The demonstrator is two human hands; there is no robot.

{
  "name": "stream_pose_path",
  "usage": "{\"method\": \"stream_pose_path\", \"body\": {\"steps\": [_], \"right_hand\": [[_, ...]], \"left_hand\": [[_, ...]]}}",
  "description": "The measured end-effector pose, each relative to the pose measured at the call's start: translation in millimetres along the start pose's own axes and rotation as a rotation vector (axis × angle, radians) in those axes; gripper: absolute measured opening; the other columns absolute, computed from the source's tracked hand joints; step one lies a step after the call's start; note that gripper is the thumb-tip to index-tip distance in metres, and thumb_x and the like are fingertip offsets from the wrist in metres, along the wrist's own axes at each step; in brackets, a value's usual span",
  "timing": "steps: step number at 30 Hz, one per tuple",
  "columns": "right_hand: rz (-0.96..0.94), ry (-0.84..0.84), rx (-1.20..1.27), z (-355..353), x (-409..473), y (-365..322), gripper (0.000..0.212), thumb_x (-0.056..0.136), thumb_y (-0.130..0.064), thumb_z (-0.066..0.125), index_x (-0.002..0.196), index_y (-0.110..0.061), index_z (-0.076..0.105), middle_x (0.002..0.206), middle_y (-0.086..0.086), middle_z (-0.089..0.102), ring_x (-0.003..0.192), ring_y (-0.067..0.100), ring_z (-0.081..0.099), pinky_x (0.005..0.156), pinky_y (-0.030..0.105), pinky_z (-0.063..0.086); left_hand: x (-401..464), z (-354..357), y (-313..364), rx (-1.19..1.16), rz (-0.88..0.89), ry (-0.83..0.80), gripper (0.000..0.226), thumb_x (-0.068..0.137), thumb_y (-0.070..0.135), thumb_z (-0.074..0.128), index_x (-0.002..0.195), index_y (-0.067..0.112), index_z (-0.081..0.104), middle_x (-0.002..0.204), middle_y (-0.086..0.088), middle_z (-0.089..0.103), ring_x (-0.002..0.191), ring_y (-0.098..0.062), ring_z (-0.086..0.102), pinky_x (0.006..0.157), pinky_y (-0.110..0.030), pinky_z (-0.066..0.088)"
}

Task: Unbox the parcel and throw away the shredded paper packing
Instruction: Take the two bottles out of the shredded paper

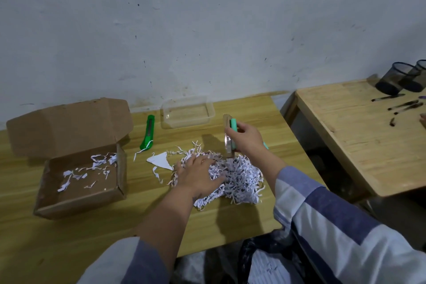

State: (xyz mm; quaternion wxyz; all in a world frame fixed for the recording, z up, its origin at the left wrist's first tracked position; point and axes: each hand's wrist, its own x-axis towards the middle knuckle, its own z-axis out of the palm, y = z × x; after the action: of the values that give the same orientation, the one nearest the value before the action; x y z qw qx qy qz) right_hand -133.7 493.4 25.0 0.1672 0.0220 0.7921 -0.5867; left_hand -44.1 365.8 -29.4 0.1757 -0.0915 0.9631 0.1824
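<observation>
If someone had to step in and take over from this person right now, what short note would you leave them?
Left hand: flat and open, pressing on the pile of shredded paper on the table.
Right hand: fingers closed around a packaged item with a mint-green part, held upright just above the pile.
Cardboard box: open at left, lid up, a few paper shreds still inside.
Green box cutter and clear plastic container lie behind the pile.
Done: box opened, item out, most packing emptied onto the table.
Left: set the item down, gather the pile and stray shreds, bin them. A dark bag holding shreds sits below the table edge.
</observation>
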Motion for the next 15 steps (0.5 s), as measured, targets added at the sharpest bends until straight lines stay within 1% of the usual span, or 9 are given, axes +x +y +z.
{"method": "stream_pose_path", "body": {"steps": [1, 3, 5, 8, 9, 11, 12, 13, 15], "right_hand": [[-0.004, 0.032, -0.084, -5.1, 3.4, 1.5, 0.043, 0.089, -0.023, 0.061, 0.13, -0.011, 0.054, 0.09, 0.001, 0.063, 0.063, 0.01, 0.055, 0.055, 0.024, 0.05], [-0.012, 0.119, -0.259, -19.7, 12.0, 6.0, 0.047, 0.088, -0.026, 0.063, 0.132, -0.013, 0.052, 0.102, 0.009, 0.068, 0.058, 0.009, 0.054, 0.046, 0.021, 0.043], [-0.008, 0.211, -0.374, -35.9, 20.1, 10.8, 0.046, 0.084, -0.03, 0.068, 0.126, -0.015, 0.053, 0.107, 0.012, 0.069, 0.059, 0.013, 0.058, 0.046, 0.025, 0.046], [0.014, 0.302, -0.493, -55.9, 31.6, 20.7, 0.041, 0.082, -0.033, 0.07, 0.116, -0.016, 0.055, 0.101, 0.012, 0.069, 0.064, 0.019, 0.061, 0.044, 0.025, 0.043], [0.031, 0.316, -0.529, -60.4, 35.5, 24.8, 0.041, 0.082, -0.034, 0.07, 0.115, -0.016, 0.056, 0.101, 0.012, 0.069, 0.071, 0.023, 0.064, 0.047, 0.027, 0.047], [0.086, 0.345, -0.56, -66.9, 44.2, 32.2, 0.041, 0.08, -0.037, 0.071, 0.114, -0.019, 0.057, 0.104, 0.011, 0.069, 0.085, 0.027, 0.067, 0.064, 0.039, 0.058], [0.111, 0.355, -0.556, -68.5, 48.0, 35.4, 0.042, 0.078, -0.038, 0.072, 0.113, -0.02, 0.057, 0.106, 0.011, 0.069, 0.089, 0.028, 0.067, 0.071, 0.043, 0.059], [0.131, 0.36, -0.547, -69.4, 51.7, 38.8, 0.042, 0.078, -0.038, 0.072, 0.113, -0.02, 0.057, 0.107, 0.011, 0.068, 0.091, 0.029, 0.067, 0.075, 0.045, 0.059], [0.149, 0.364, -0.557, -69.6, 57.3, 44.3, 0.041, 0.08, -0.035, 0.071, 0.114, -0.017, 0.058, 0.109, 0.012, 0.067, 0.095, 0.03, 0.066, 0.078, 0.041, 0.057]], "left_hand": [[0.7, 2.8, -1.6, 0.013, -0.001, -0.04, 0.073, 0.084, 0.069, 0.044, 0.146, 0.034, 0.028, 0.16, 0.005, 0.016, 0.148, -0.021, 0.007, 0.116, -0.061, 0.0], [1.3, 8.2, -5.0, 0.025, 0.007, -0.063, 0.075, 0.085, 0.066, 0.046, 0.148, 0.035, 0.022, 0.161, 0.005, 0.01, 0.149, -0.022, 0.003, 0.116, -0.061, -0.001], [1.7, 11.5, -6.8, 0.04, 0.02, -0.049, 0.072, 0.086, 0.063, 0.046, 0.148, 0.035, 0.021, 0.161, 0.005, 0.008, 0.149, -0.022, 0.002, 0.116, -0.061, 0.0], [3.5, 14.9, -8.5, 0.033, 0.023, -0.027, 0.068, 0.088, 0.061, 0.045, 0.147, 0.036, 0.023, 0.161, 0.005, 0.009, 0.148, -0.021, 0.002, 0.116, -0.06, 0.0], [4.2, 16.3, -9.4, 0.026, 0.025, -0.019, 0.067, 0.088, 0.06, 0.045, 0.147, 0.037, 0.023, 0.161, 0.006, 0.009, 0.148, -0.021, 0.002, 0.116, -0.06, 0.0], [4.9, 18.9, -10.9, 0.028, 0.03, 0.01, 0.066, 0.088, 0.06, 0.044, 0.146, 0.037, 0.024, 0.16, 0.007, 0.011, 0.148, -0.019, 0.004, 0.116, -0.059, -0.001], [4.9, 20.1, -11.4, 0.04, 0.033, 0.025, 0.065, 0.088, 0.06, 0.044, 0.146, 0.038, 0.024, 0.16, 0.007, 0.011, 0.148, -0.019, 0.004, 0.116, -0.058, 0.0], [4.9, 21.6, -12.0, 0.053, 0.035, 0.04, 0.064, 0.088, 0.06, 0.043, 0.146, 0.038, 0.024, 0.159, 0.007, 0.012, 0.148, -0.018, 0.005, 0.116, -0.058, 0.0], [5.5, 24.8, -13.0, 0.059, 0.036, 0.067, 0.064, 0.089, 0.06, 0.042, 0.146, 0.038, 0.025, 0.159, 0.008, 0.014, 0.148, -0.018, 0.006, 0.117, -0.057, 0.002]]}}
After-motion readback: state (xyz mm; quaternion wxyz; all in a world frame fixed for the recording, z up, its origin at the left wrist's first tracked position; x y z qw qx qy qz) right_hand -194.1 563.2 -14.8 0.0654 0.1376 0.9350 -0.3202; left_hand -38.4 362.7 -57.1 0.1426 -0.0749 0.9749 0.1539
